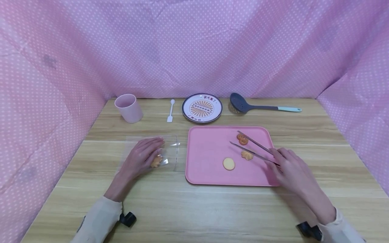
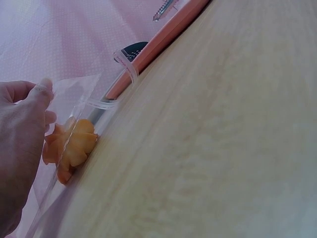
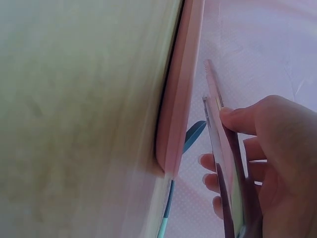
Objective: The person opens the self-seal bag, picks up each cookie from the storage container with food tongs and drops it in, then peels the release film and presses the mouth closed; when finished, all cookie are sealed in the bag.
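Observation:
My left hand (image 1: 140, 158) pinches the clear bag (image 1: 171, 148), which lies left of the tray with a cookie (image 1: 156, 161) inside. In the left wrist view, thumb and fingers of the left hand (image 2: 22, 131) hold up the film of the bag (image 2: 74, 91) beside the cookie (image 2: 81, 144). Metal tongs (image 1: 256, 155) are gripped by my right hand (image 1: 293, 172), their tips apart above the pink tray (image 1: 202, 168). On it lie a brown cookie (image 1: 242, 139), a leaf-shaped cookie (image 1: 247, 155) and a round pale cookie (image 1: 229, 164). The right wrist view shows the right hand (image 3: 285, 153) round the tongs (image 3: 213, 124).
Along the back of the wooden table (image 1: 194, 212) stand a pink cup (image 1: 131, 111), a small white spatula (image 1: 171, 110), a patterned plate (image 1: 202, 108) and a dark slotted spoon (image 1: 240, 103) with a mint handle. A pink dotted cloth (image 1: 194, 44) hangs behind.

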Demonstrator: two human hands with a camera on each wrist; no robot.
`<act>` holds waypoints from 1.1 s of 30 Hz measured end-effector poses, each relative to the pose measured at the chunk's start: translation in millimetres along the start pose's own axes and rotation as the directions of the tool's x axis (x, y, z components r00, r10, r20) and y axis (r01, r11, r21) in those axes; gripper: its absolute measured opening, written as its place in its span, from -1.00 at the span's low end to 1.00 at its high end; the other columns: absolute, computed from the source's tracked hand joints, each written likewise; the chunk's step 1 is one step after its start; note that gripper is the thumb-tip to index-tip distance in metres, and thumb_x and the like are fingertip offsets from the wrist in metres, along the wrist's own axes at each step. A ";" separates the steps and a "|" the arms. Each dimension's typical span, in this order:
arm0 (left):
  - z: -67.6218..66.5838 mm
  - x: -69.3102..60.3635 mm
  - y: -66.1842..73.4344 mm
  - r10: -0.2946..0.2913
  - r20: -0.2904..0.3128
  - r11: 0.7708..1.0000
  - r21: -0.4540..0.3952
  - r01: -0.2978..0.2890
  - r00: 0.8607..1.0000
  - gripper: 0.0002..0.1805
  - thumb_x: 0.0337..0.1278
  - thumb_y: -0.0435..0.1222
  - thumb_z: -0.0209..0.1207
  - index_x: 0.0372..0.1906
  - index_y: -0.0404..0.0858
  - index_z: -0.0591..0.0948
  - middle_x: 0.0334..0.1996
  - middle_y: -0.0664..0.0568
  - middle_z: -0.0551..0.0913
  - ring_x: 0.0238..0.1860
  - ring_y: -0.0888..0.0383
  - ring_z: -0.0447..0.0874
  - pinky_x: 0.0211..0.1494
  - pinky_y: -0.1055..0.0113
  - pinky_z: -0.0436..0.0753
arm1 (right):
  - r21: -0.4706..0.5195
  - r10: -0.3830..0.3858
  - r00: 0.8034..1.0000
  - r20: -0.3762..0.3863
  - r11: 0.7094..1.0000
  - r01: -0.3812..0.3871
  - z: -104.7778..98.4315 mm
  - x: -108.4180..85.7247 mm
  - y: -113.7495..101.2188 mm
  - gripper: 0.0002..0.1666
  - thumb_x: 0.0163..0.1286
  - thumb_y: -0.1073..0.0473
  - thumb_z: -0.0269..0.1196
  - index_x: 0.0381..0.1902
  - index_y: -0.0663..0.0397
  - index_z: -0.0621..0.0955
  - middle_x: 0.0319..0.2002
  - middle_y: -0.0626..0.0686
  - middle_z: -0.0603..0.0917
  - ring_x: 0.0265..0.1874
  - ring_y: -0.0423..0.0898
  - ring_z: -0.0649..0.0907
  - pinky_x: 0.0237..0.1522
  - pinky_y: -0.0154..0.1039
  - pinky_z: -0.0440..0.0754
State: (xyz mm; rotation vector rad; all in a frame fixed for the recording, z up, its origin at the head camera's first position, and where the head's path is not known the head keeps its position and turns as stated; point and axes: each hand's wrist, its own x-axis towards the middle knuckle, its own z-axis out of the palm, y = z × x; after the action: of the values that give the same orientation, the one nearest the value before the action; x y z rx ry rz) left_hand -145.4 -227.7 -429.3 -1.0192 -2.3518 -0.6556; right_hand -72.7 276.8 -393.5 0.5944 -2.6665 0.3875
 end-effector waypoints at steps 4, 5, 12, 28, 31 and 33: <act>0.0 0.3 0.2 0.003 -0.004 1.000 -0.001 -0.003 1.000 -0.59 0.17 -0.45 0.37 0.15 -0.36 0.69 0.15 -0.21 0.70 0.19 -0.18 0.65 0.30 -0.08 0.53 | -0.003 0.005 1.000 0.002 1.000 -0.005 -1.1 -2.9 4.5 -0.45 0.13 0.33 0.46 0.09 0.45 0.62 -0.21 0.26 0.64 -0.25 0.24 0.63 -0.24 0.19 0.65; -0.1 0.4 0.2 0.003 -0.005 1.000 -0.002 -0.003 1.000 -0.59 0.17 -0.45 0.37 0.15 -0.36 0.69 0.15 -0.21 0.70 0.19 -0.18 0.65 0.30 -0.07 0.53 | -0.004 0.006 1.000 0.002 1.000 -0.006 -1.3 -3.5 5.7 -0.45 0.13 0.33 0.46 0.09 0.46 0.62 -0.21 0.27 0.64 -0.25 0.25 0.63 -0.24 0.19 0.65; -0.5 0.9 0.2 -0.001 0.002 1.000 -0.002 0.001 1.000 -0.59 0.16 -0.44 0.37 0.15 -0.36 0.69 0.15 -0.20 0.70 0.19 -0.18 0.65 0.31 -0.07 0.53 | -0.021 0.016 1.000 0.002 1.000 -0.016 -1.9 -7.4 12.1 -0.46 0.12 0.34 0.45 0.08 0.44 0.62 -0.23 0.27 0.63 -0.28 0.25 0.61 -0.28 0.18 0.63; 0.9 0.2 -1.8 0.015 -0.008 1.000 -0.010 -0.015 1.000 -0.61 0.20 -0.41 0.33 0.15 -0.36 0.69 0.15 -0.20 0.70 0.19 -0.18 0.66 0.33 -0.04 0.53 | -0.008 0.097 0.993 0.067 0.995 -0.097 -2.9 -9.8 17.7 -0.51 0.20 0.29 0.44 0.07 0.39 0.64 -0.24 0.23 0.63 -0.27 0.22 0.61 -0.35 0.20 0.62; 0.6 0.5 -1.3 0.013 -0.008 1.000 -0.011 -0.013 1.000 -0.60 0.19 -0.42 0.34 0.15 -0.36 0.69 0.15 -0.20 0.70 0.18 -0.18 0.66 0.33 -0.04 0.53 | -0.007 0.114 0.990 0.084 0.993 -0.114 -3.7 -9.2 16.8 -0.51 0.22 0.28 0.44 0.08 0.39 0.64 -0.23 0.24 0.64 -0.25 0.23 0.62 -0.34 0.21 0.64; 0.2 0.7 -1.0 0.009 -0.004 1.000 -0.012 -0.009 1.000 -0.60 0.18 -0.43 0.35 0.15 -0.36 0.69 0.15 -0.20 0.70 0.19 -0.18 0.65 0.33 -0.04 0.53 | -0.005 0.122 0.988 0.092 0.992 -0.122 -4.4 -8.7 16.1 -0.51 0.22 0.28 0.45 0.09 0.39 0.65 -0.22 0.24 0.64 -0.24 0.23 0.62 -0.34 0.22 0.64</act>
State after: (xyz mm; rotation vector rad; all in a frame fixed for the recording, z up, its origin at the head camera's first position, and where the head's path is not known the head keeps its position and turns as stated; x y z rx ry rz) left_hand -146.6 -227.9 -429.3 -1.0316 -2.3410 -0.6681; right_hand -71.4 295.3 -396.2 0.4604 -2.7997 0.4044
